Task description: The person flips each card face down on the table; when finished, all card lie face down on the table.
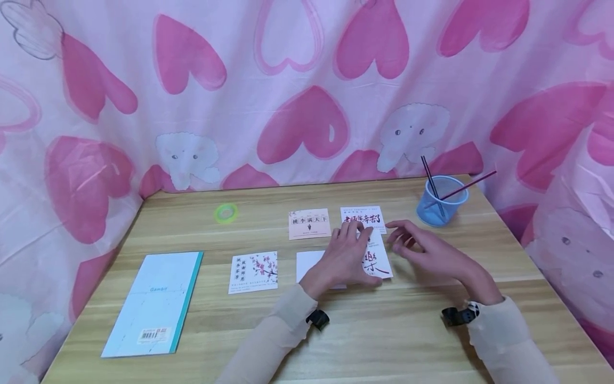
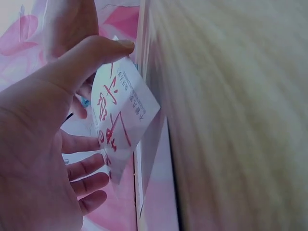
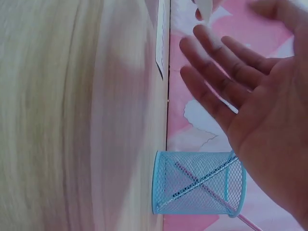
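My left hand [image 1: 342,258] holds a white card with red brush characters [image 1: 379,257] by its edges, thumb at one edge and fingers at another. In the left wrist view this card [image 2: 130,101] stands tilted above the wooden table. My right hand [image 1: 424,253] is just right of the card, fingers loosely bent and holding nothing; the right wrist view shows its fingers [image 3: 211,86] spread apart. Behind the held card lies a card with dark red characters [image 1: 362,213], partly covered. A blank white card [image 1: 308,262] lies partly under my left forearm and hand.
A pink card [image 1: 309,224] and a blossom-printed card [image 1: 254,272] lie on the table [image 1: 384,341]. Farther left are a light blue notebook [image 1: 151,304] and a yellow-green ring-shaped roll [image 1: 226,213]. A blue mesh cup [image 1: 441,205] with thin sticks stands at the back right, before a pink heart-patterned curtain [image 1: 302,128].
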### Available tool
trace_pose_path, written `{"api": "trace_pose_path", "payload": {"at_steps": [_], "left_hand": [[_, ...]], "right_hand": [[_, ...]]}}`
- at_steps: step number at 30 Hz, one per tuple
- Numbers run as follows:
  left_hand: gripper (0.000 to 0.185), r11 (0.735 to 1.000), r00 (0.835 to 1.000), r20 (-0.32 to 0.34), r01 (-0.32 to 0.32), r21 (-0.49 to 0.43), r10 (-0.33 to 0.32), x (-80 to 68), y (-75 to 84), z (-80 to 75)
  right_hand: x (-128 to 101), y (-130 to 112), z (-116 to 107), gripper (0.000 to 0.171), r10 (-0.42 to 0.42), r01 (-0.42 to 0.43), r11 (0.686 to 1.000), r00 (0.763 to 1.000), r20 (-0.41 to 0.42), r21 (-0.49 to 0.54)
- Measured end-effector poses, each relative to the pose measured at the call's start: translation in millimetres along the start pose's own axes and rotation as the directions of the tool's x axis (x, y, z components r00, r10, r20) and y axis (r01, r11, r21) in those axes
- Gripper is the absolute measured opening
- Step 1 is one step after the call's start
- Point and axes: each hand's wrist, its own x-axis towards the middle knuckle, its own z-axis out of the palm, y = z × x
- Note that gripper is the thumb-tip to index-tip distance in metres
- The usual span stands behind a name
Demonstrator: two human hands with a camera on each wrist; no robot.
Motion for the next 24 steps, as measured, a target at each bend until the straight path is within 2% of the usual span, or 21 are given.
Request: {"api": "trace_pose_path", "payload": {"at_steps": [4, 9, 12, 15, 20, 24], "left_hand": [[0.116, 0.999, 1.0, -0.017, -0.017, -0.039, 0.016, -0.4, -1.7, -2.0], [0.114, 0.987, 0.996, -0.068, -0.065, -0.144, 0.055, -1.2, -0.6, -6.2], [0.116, 0.972, 0.991, -0.107, -0.105, -0.212, 0.083, -1.7, 1.1, -10.4], [0.119, 0.951, 0.985, -0.132, -0.141, -0.276, 0.108, -2.1, 3.8, -15.1], [0.12, 0.92, 0.986, -0.117, -0.152, -0.362, 0.117, -2.9, 8.2, -18.8], [0.124, 0.907, 0.984, -0.122, -0.165, -0.387, 0.128, -2.6, 9.2, -18.2]], "right_hand": [[4.0, 5.0, 1.8, 0.056, -0.002, 0.004, 0.998, 1.0, 0.029, -0.066], [7.9, 9.6, 9.2, 0.086, 0.003, 0.009, 0.993, 0.995, 0.104, -0.114], [7.6, 9.0, 12.7, 0.103, -0.022, 0.032, 0.997, 0.991, 0.129, -0.073], [6.8, 6.8, 16.2, 0.112, -0.043, 0.043, 0.999, 0.988, 0.146, 0.001], [7.0, 6.6, 19.8, 0.116, -0.079, 0.068, 0.995, 0.984, 0.16, 0.075], [6.9, 7.5, 21.6, 0.116, -0.087, 0.069, 0.991, 0.982, 0.167, 0.111]]}}
